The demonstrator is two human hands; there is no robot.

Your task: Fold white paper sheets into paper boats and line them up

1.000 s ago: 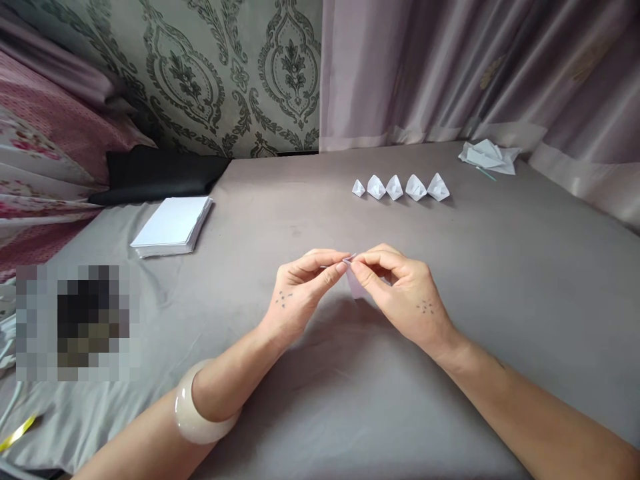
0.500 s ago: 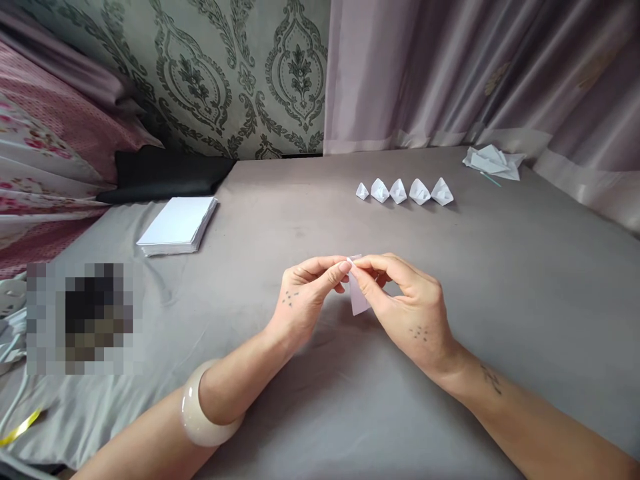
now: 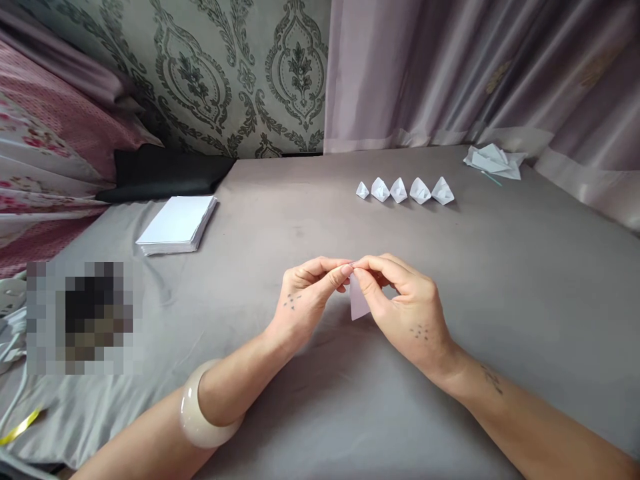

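Note:
A small piece of white paper [image 3: 359, 300] is pinched between my two hands above the middle of the grey cloth. My left hand [image 3: 310, 297] grips its upper edge with thumb and forefinger. Close beside it, my right hand [image 3: 407, 303] holds the same edge, fingertips almost meeting those of the left. A pointed corner of the paper hangs below the fingers; the rest is hidden behind the right hand. Farther back, several folded white paper shapes [image 3: 398, 191] stand in a row, the leftmost one smallest.
On the left lies a stack of white paper sheets [image 3: 177, 223]. Several loose papers [image 3: 495, 161] and a thin stick [image 3: 492, 179] are at the back right. A black cloth [image 3: 170, 175], a yellow strip [image 3: 21, 427] and a white power strip [image 3: 13, 300] lie along the left side.
The paper's top flap no longer sticks up above my fingertips, and its lower corner hangs slightly lower. Both hands stay almost in place, still pinching it.

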